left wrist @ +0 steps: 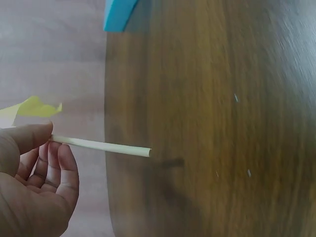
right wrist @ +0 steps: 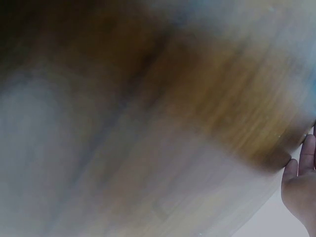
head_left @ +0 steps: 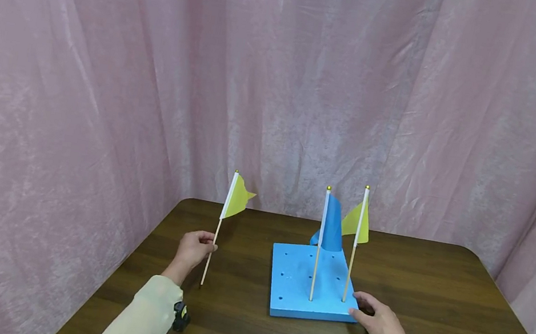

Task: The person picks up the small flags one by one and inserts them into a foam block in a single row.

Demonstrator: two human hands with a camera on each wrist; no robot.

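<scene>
My left hand pinches the thin wooden stick of a yellow flag between thumb and fingers, left of the blue board. The stick leans slightly, and its bare lower end shows over the table in the left wrist view. At the right edge of the blue board, the thumb and fingers of my right hand touch its side near the front corner. A blue flag stands upright in the board's front middle hole. Another yellow flag stands in the front right hole.
Several small holes dot the board's top. Under it is a dark brown wooden table with rounded far corners. Pink curtains hang behind the table and along both sides. A dark device is strapped at the left wrist.
</scene>
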